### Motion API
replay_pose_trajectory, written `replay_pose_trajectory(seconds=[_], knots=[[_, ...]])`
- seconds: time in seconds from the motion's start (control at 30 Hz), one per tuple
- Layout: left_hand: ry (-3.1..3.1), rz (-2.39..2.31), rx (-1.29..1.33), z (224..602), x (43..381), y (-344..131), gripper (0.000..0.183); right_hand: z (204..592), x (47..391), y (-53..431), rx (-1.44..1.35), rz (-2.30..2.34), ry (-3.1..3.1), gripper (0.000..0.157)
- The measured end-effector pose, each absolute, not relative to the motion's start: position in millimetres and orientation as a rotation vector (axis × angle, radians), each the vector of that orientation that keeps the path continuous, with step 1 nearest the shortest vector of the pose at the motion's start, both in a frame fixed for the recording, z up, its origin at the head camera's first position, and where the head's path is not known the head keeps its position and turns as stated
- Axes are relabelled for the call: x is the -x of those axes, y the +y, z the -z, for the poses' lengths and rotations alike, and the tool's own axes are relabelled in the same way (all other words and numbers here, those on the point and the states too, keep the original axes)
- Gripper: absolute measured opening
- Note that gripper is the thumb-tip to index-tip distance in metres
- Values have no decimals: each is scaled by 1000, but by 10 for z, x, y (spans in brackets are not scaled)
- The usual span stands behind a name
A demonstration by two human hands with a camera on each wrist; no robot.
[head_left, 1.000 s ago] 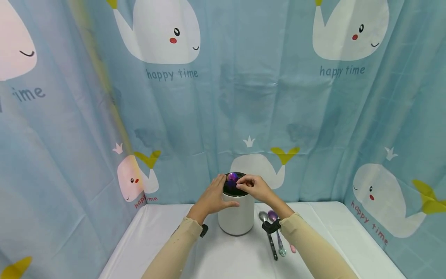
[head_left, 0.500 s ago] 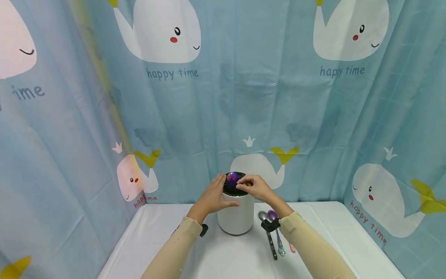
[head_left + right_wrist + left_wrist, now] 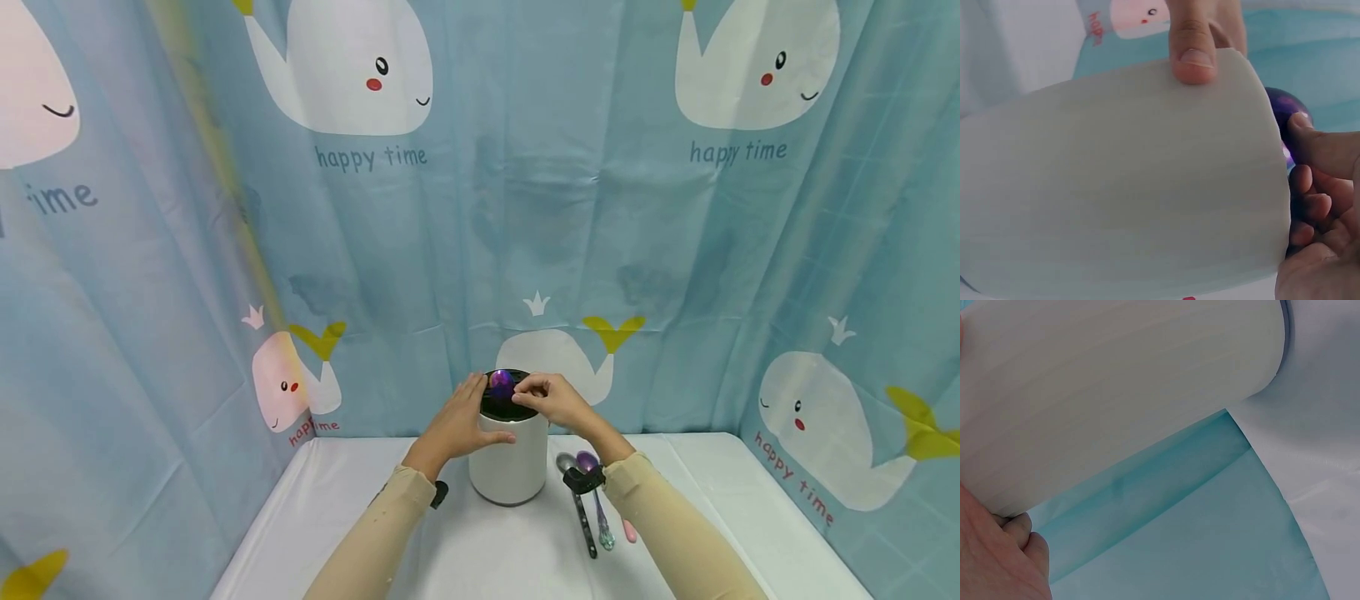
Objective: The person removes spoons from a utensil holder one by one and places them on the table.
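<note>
A white cylindrical container with a black top stands upright on the table. My left hand grips its upper part, with the thumb across the front and the fingers along the left side. Out of the black top sticks a shiny purple rounded piece that looks like a spoon's bowl. At its right edge my right hand has its fingers curled in, and the right wrist view shows the thumb against the purple bowl. Whatever lies below the bowl is hidden inside the container.
Right of the container lie a spoon with a black handle, a purple spoon with an ornate handle and a pink handle, partly under my right forearm. A blue whale-print curtain surrounds the white table.
The fingertips of my right hand have shifted slightly to the right, and a little more of the purple bowl shows. My left hand and the container stay in place.
</note>
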State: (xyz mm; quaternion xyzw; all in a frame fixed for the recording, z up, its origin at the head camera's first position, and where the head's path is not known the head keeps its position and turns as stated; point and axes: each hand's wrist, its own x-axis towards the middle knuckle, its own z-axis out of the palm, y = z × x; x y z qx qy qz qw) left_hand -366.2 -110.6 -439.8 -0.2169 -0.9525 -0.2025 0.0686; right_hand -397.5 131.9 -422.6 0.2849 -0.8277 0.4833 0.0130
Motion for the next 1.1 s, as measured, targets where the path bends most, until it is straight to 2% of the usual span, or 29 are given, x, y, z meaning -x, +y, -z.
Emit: replay_pose_trajectory(seconds=[0.33, 0.87, 1.1], knots=[[-2870, 601, 659, 4386, 3668, -1107, 127, 4274, 4037, 1364, -820, -1707, -2483, 23], [-2860, 619, 658, 4391, 3626, -1118, 127, 4308, 4014, 1425, -803, -1843, -2328, 22], [-2853, 622, 655, 4389, 3626, -1117, 127, 4248, 3987, 1455, -776, -1961, -2189, 29]])
